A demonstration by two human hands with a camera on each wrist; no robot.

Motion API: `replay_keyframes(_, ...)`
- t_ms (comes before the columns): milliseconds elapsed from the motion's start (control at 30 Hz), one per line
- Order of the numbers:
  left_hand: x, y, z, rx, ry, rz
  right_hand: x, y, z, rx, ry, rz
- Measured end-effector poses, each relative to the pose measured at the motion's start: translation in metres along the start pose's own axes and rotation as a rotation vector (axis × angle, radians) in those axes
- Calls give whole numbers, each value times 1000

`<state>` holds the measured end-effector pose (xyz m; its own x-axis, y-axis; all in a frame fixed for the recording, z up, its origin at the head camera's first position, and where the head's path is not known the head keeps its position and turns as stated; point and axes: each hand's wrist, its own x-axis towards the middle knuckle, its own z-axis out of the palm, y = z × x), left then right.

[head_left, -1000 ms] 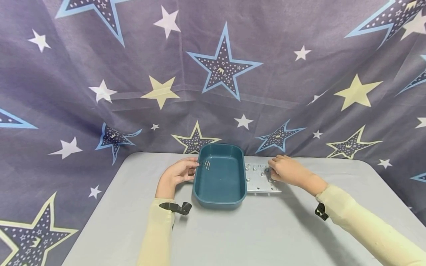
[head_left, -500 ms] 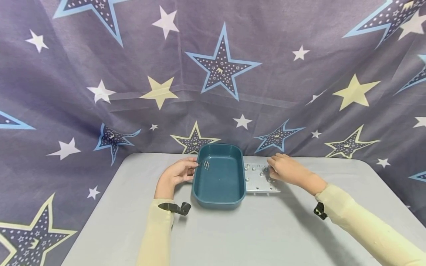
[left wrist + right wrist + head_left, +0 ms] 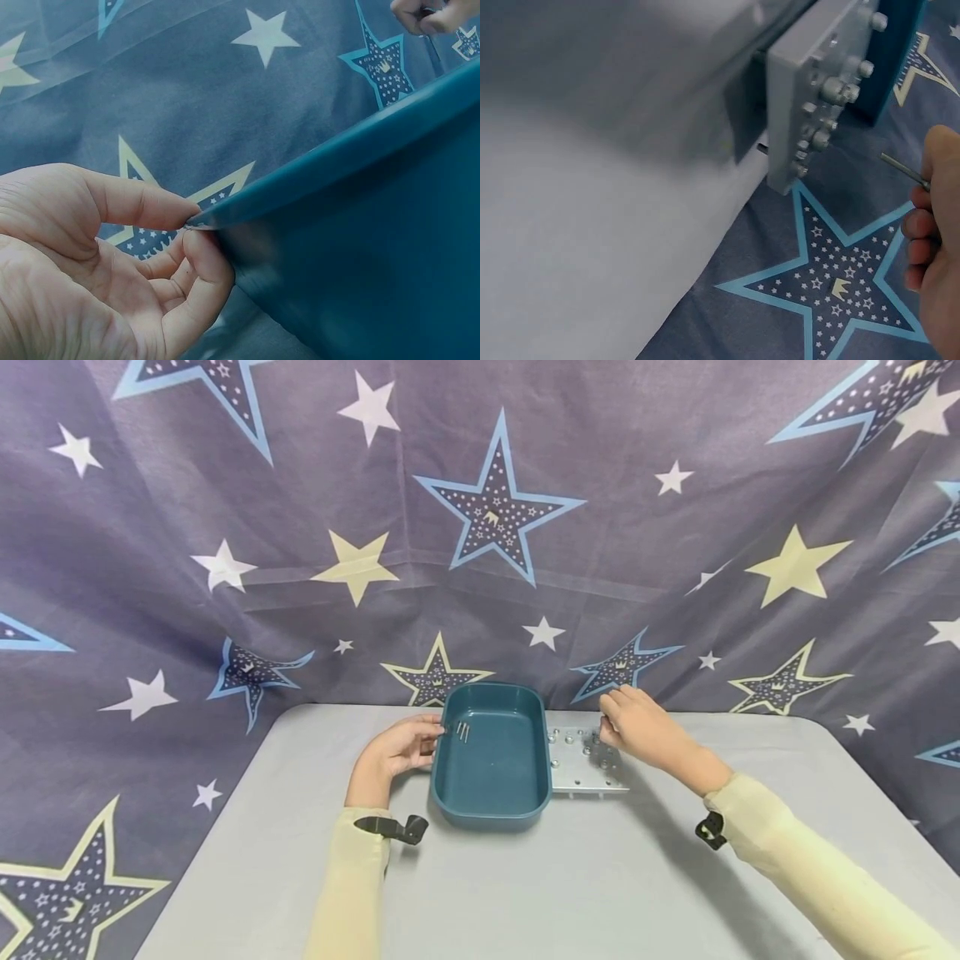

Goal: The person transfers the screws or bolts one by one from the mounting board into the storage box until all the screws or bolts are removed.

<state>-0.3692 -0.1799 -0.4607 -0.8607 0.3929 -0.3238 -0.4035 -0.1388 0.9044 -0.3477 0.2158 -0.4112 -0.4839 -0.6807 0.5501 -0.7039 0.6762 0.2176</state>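
My left hand pinches the left rim of a teal tray; in the left wrist view its thumb and curled fingers meet at the tray's edge. My right hand is raised over the back right of a silver metal plate. Between its fingertips it holds a thin metal pin, whose bare end points toward the plate. Several bolt heads and nuts stand out from the plate's face, and small holes show near its front edge.
Several slim metal pins lie at the tray's back left. The plate sits right against the tray's right side, on a table with a pale grey cover. A star-patterned curtain hangs directly behind the table's back edge.
My right hand has risen from the plate and shifted slightly back, with the pin in its fingers. The left hand keeps its hold on the tray rim.
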Motion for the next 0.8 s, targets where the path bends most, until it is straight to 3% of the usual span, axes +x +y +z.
replay_keyframes(467,1,0,-2,-9,0,1,17,-4,-10,144,72,134)
replay_keyframes(800,2,-1,-1,-3,-6,-1,27,-11,-20,230,24,268)
